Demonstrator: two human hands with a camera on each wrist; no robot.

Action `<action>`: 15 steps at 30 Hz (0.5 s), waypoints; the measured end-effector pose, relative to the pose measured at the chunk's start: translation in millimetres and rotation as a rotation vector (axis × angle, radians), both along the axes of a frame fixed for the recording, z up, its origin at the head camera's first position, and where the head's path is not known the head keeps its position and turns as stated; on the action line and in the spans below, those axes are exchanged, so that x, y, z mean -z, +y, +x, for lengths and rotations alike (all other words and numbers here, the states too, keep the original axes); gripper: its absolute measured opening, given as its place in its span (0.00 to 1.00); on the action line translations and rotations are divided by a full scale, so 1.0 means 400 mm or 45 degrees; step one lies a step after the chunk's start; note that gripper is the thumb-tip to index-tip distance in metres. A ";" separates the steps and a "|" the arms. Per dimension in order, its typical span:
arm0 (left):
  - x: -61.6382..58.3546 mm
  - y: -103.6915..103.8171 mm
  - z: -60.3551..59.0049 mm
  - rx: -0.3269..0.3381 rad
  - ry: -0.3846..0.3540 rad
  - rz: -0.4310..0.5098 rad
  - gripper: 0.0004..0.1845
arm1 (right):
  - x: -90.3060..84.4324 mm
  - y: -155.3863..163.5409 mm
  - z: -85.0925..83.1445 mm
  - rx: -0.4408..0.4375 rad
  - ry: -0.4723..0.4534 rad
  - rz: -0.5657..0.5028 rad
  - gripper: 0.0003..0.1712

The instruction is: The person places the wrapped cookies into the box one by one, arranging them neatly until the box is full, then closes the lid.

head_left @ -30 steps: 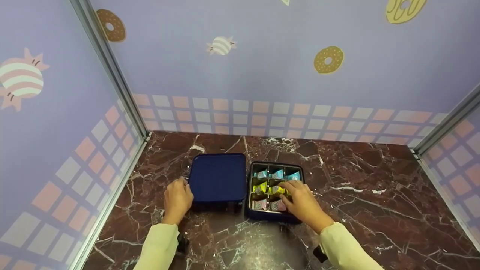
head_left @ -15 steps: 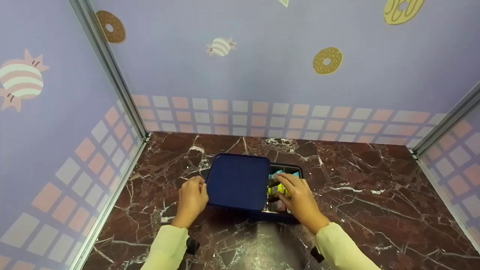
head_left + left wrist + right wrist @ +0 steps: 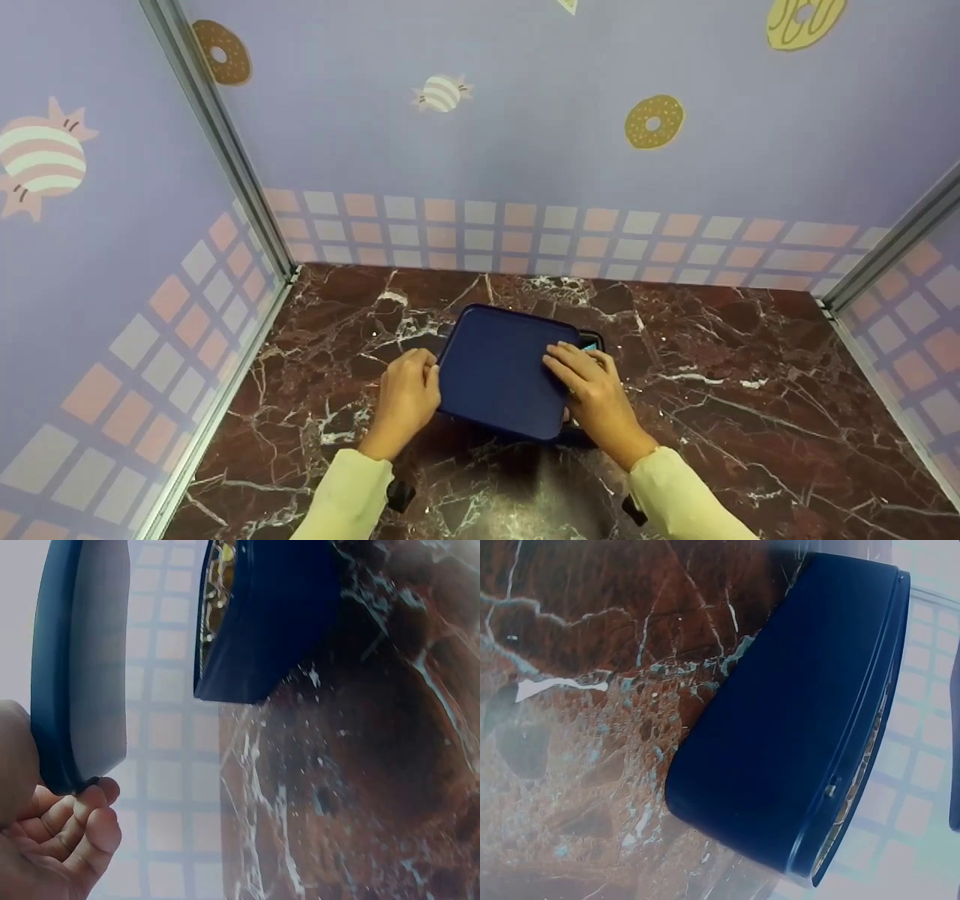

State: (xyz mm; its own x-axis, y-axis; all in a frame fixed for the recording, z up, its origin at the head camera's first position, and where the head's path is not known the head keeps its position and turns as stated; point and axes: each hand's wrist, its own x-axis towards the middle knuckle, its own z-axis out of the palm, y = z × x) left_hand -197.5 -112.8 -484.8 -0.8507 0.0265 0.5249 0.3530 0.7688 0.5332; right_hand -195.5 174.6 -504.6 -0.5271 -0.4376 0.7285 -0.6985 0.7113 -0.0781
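Observation:
A square dark blue lid (image 3: 499,375) is held above a matching dark blue box (image 3: 772,720) and covers most of it in the head view. My left hand (image 3: 405,394) pinches the lid's left edge; the left wrist view shows fingers (image 3: 94,836) curled at its corner. The right hand (image 3: 604,401) is at the lid's right edge, fingers on top and thumb hidden beneath. At the box's back right corner a bit of blue wrapper (image 3: 590,347) shows. A gap separates lid and box in the left wrist view.
The box stands on a dark red marbled tabletop (image 3: 735,420). Behind it rises a lilac wall (image 3: 525,150) printed with sweets and pink and white squares. Metal posts (image 3: 240,157) mark the corners, with side panels to left and right.
My left hand has carried the lid rightward from beside the box to over it, turning it slightly. The right hand stayed near the box's right side, and its fingers now meet the lid.

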 end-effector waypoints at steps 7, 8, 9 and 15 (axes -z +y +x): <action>-0.020 0.023 0.005 0.083 0.091 0.064 0.03 | 0.001 0.018 0.000 -0.013 0.120 -0.041 0.28; -0.022 0.024 0.005 0.094 0.095 0.079 0.03 | 0.001 0.021 0.000 -0.014 0.127 -0.051 0.28; -0.023 0.024 0.005 0.108 0.099 0.098 0.03 | 0.001 0.025 0.001 -0.015 0.127 -0.057 0.28; -0.025 0.020 0.003 0.227 0.118 0.254 0.08 | -0.006 0.043 0.010 -0.065 0.036 -0.128 0.26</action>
